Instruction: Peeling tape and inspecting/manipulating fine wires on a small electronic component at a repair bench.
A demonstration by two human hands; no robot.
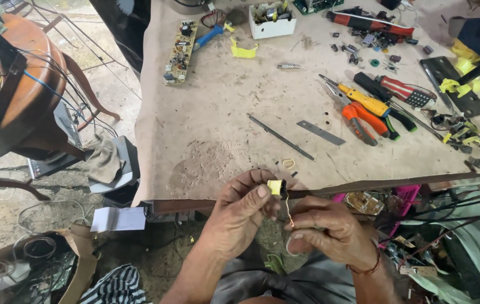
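The person holds a small yellow-taped coil part (pixel 276 187) just below the near edge of the workbench (pixel 217 112), at about 6 o'clock in the head view. The left hand (pixel 240 217) is closed narrowly on it: thumb and forefinger pinch the yellow body from the 9 o'clock side. The right hand (pixel 324 228) lies at 4 o'clock from the part, fingers curled, and pinches the thin copper wire (pixel 289 213) that hangs down from the part between the two hands. Both hands are therefore closed, neither is wide.

The step in hand looks like drawing the fine wire off the part, or onto it; which of the two cannot be told. To do it well, the left pinch should stay firm on the yellow body and not on the wire, and the right fingers should keep the wire straight with light, even pull, because such thin copper will likely snap or kink if jerked. It is safer to keep the hands close together, so the free length stays short.

On the bench, well apart at 2 o'clock, lie orange-handled pliers (pixel 363 124) and a yellow-handled tool (pixel 370 103); a circuit board (pixel 179 52) lies at 11 o'clock.
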